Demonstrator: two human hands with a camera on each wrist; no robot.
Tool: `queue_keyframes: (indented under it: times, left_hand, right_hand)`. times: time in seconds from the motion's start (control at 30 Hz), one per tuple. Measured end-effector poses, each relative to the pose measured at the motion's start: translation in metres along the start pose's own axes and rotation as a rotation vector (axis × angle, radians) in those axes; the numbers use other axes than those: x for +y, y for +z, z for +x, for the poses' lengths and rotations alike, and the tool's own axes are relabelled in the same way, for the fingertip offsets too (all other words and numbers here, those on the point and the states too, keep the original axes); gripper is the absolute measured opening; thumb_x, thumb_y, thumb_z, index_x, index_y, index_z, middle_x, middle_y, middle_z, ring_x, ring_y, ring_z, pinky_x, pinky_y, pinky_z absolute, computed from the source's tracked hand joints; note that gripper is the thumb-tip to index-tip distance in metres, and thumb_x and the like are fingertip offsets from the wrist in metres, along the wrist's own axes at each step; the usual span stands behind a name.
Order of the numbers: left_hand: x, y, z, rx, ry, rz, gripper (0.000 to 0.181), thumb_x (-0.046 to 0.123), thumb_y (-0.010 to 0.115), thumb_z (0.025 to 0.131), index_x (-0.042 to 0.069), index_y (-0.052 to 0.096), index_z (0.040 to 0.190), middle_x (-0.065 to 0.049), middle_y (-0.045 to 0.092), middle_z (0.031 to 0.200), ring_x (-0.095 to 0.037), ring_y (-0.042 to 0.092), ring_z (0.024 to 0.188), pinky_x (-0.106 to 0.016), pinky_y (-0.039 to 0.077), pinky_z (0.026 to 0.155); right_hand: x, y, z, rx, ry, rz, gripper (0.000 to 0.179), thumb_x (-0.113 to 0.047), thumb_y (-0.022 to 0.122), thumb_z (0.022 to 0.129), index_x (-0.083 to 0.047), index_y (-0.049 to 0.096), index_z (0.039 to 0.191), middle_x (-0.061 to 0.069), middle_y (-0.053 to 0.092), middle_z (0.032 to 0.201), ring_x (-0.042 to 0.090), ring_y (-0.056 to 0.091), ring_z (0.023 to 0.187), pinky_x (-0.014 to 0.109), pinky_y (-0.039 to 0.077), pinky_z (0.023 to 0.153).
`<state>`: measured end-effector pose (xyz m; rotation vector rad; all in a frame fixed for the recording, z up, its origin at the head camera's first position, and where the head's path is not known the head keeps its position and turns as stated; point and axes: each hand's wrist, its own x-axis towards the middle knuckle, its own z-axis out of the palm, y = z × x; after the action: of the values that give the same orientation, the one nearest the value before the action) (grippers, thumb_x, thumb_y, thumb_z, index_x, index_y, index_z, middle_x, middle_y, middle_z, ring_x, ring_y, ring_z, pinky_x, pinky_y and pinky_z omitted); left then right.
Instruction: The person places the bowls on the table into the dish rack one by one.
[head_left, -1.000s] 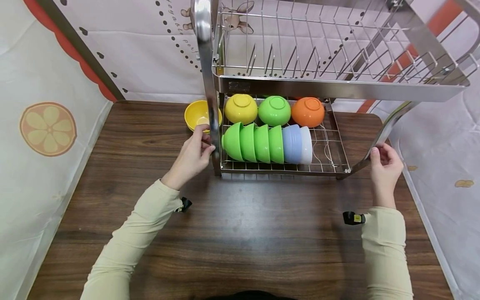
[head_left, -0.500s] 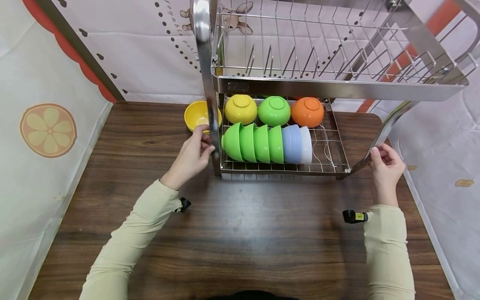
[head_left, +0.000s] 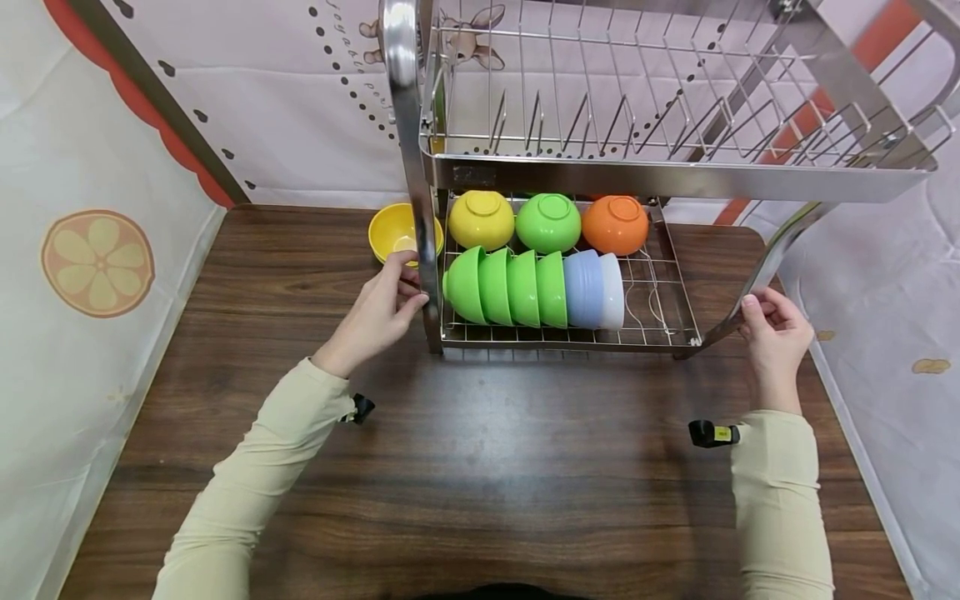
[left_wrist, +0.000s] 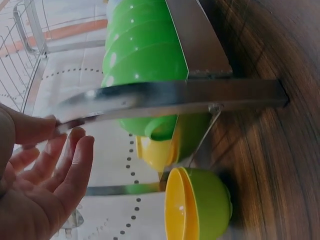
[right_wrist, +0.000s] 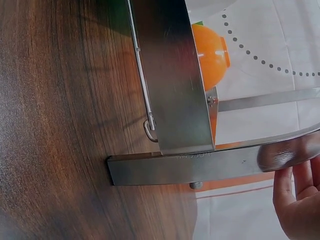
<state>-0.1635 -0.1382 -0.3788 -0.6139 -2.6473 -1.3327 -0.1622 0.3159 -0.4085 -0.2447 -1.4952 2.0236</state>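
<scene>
A two-tier metal dish rack [head_left: 675, 179] stands on the table. My left hand [head_left: 378, 308] pinches its front left post between thumb and fingers; the left wrist view shows the thumb against the metal post [left_wrist: 150, 97]. At the other side, my right hand [head_left: 776, 337] grips the curved right post, its fingertips against the metal [right_wrist: 220, 162] in the right wrist view. On the lower tier, several green bowls [head_left: 495, 287], a blue bowl [head_left: 583, 289] and a white bowl [head_left: 612, 292] lie nested on their sides. Behind them sit upside-down yellow [head_left: 482, 221], green [head_left: 549, 223] and orange bowls [head_left: 615, 225].
Just outside the rack's left post, yellow bowls [head_left: 392, 229] stand nested on the wooden table [head_left: 480, 467], near my left fingers. The upper tier [head_left: 622, 100] overhangs the back row of bowls. Printed cloth walls [head_left: 300, 125] border the table.
The left wrist and forearm have shifted slightly left, and the right hand a touch to the right. Both hands keep their hold on the posts; the bowls stay in place.
</scene>
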Motion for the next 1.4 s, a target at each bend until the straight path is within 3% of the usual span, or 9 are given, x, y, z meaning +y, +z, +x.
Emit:
queue_keyframes:
  times: [0.17,0.4,0.63,0.77,0.87,1.03,1.23,1.4]
  left_hand:
    - [-0.005,-0.014,0.003,-0.051,0.033,0.028,0.042,0.0,0.055,0.087,-0.001,0.04,0.126,-0.017,0.055,0.103,-0.026,0.06,0.088,-0.036,0.051,0.073]
    - [-0.012,-0.033,0.011,-0.008,0.034,0.138,0.034,0.003,0.051,0.09,-0.001,0.049,0.123,-0.017,0.052,0.111,-0.03,0.056,0.096,-0.039,0.048,0.078]
    - [-0.024,-0.04,0.026,0.047,-0.076,0.243,0.04,0.009,0.053,0.09,-0.003,0.045,0.128,-0.021,0.047,0.117,-0.028,0.049,0.087,-0.038,0.042,0.073]
    - [-0.042,-0.041,0.037,0.065,-0.154,0.271,0.046,0.013,0.053,0.09,-0.004,0.041,0.131,-0.023,0.043,0.125,-0.034,0.046,0.106,-0.044,0.039,0.088]
    - [-0.057,-0.043,0.045,0.058,-0.216,0.281,0.049,0.013,0.053,0.09,-0.005,0.037,0.133,-0.025,0.04,0.13,-0.037,0.038,0.12,-0.047,0.032,0.099]
    - [-0.076,-0.045,0.058,0.035,-0.31,0.292,0.053,0.015,0.051,0.091,-0.006,0.032,0.135,-0.027,0.037,0.133,-0.041,0.034,0.123,-0.05,0.029,0.101]
    - [-0.088,-0.041,0.067,0.006,-0.383,0.317,0.053,0.016,0.049,0.091,-0.007,0.031,0.136,-0.029,0.037,0.132,-0.043,0.035,0.121,-0.052,0.03,0.099]
    - [-0.095,-0.036,0.073,0.017,-0.419,0.338,0.05,0.015,0.047,0.091,-0.006,0.034,0.135,-0.03,0.041,0.13,-0.045,0.037,0.119,-0.052,0.03,0.099]
  right_hand:
    - [0.0,0.0,0.0,-0.01,-0.006,0.022,0.016,0.014,0.061,0.076,0.002,0.07,0.079,0.003,0.054,0.052,0.007,0.049,0.04,0.013,0.036,0.037]
    - [-0.001,0.0,0.0,-0.013,0.003,0.053,0.013,0.014,0.062,0.076,0.004,0.069,0.079,0.004,0.054,0.051,0.008,0.049,0.04,0.014,0.036,0.036]
    - [-0.002,-0.001,0.0,-0.011,0.01,0.043,0.014,0.013,0.063,0.076,0.002,0.07,0.08,0.004,0.053,0.051,0.007,0.051,0.041,0.014,0.038,0.036]
    - [-0.002,-0.001,0.0,-0.014,0.008,0.031,0.013,0.012,0.063,0.076,0.002,0.07,0.08,0.003,0.053,0.052,0.007,0.052,0.042,0.014,0.039,0.037]
    - [-0.002,-0.001,0.0,-0.017,0.008,0.026,0.013,0.012,0.063,0.076,0.002,0.07,0.08,0.003,0.054,0.052,0.007,0.052,0.042,0.014,0.039,0.037]
    - [-0.002,-0.001,0.0,-0.017,0.008,0.038,0.013,0.013,0.062,0.076,0.003,0.07,0.079,0.004,0.053,0.051,0.008,0.05,0.041,0.014,0.037,0.036]
    - [-0.001,0.0,0.0,-0.03,0.001,0.036,0.014,0.013,0.061,0.076,0.003,0.07,0.079,0.004,0.053,0.051,0.008,0.05,0.04,0.014,0.037,0.036]
    - [0.0,0.0,0.0,-0.03,0.0,0.044,0.014,0.014,0.061,0.077,0.003,0.069,0.079,0.004,0.053,0.051,0.008,0.049,0.04,0.014,0.036,0.036]
